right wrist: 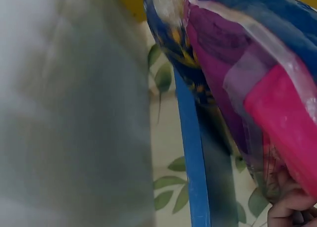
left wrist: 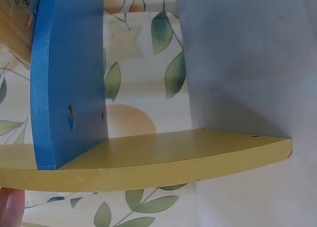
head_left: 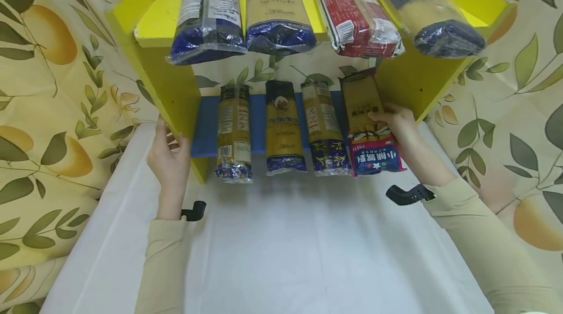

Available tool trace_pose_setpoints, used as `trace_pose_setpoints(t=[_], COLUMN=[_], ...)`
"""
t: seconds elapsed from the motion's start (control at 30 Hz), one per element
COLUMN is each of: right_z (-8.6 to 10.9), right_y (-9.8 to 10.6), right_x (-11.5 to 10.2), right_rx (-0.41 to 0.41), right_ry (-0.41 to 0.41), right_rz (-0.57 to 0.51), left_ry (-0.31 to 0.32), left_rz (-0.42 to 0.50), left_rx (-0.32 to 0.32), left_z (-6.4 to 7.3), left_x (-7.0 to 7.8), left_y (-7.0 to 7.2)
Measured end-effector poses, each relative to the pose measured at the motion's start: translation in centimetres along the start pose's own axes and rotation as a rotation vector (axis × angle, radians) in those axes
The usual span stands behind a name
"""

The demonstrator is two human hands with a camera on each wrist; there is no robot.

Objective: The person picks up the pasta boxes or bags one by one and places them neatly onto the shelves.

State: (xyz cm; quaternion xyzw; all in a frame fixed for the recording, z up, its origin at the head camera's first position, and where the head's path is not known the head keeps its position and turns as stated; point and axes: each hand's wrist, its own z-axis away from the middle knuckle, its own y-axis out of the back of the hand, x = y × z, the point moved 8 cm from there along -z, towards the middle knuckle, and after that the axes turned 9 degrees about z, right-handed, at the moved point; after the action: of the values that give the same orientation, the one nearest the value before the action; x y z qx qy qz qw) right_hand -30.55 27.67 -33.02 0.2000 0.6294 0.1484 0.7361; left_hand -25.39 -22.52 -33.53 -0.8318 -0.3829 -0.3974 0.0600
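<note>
On the right of the lower blue shelf point(head_left: 259, 151), my right hand point(head_left: 401, 125) grips a pasta pack point(head_left: 374, 153) by its right side, thumb across the front. This pack has a gold upper part and a blue and pink lower end, and it tilts. Its pink end point(right wrist: 285, 118) fills much of the right wrist view, with curled fingers below. My left hand point(head_left: 170, 160) rests against the outside of the yellow side panel point(head_left: 169, 94). One of its fingertips point(left wrist: 11, 207) shows by that panel in the left wrist view.
Beside the gripped pack lie three more pasta packs, among them an Ankara pack point(head_left: 284, 133). Overhead, the upper yellow shelf point(head_left: 158, 23) carries several packs, including a red one point(head_left: 347, 15), their ends jutting past its edge. A white cloth point(head_left: 281, 250) covers the surface below.
</note>
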Motion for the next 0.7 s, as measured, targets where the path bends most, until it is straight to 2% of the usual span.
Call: trace_pose_setpoints(t=[0.2,0.47,0.7], right_z=[-2.3,-3.3,-3.4], right_y=[0.7,0.5,-0.5], right_x=[0.2,0.9,0.5], right_rx=[0.021,0.014,0.008], right_ry=[0.040,0.023,0.083], right_rz=[0.219,0.298,0.393], left_ry=[0.013,0.020,0.012], left_rz=[0.032,0.054,0.043], left_rx=[-0.012,-0.024,-0.001], left_z=[0.4,0.3,0.0], left_x=[-0.1,0.2,0.1], left_y=[-0.6,-0.8,-0.1])
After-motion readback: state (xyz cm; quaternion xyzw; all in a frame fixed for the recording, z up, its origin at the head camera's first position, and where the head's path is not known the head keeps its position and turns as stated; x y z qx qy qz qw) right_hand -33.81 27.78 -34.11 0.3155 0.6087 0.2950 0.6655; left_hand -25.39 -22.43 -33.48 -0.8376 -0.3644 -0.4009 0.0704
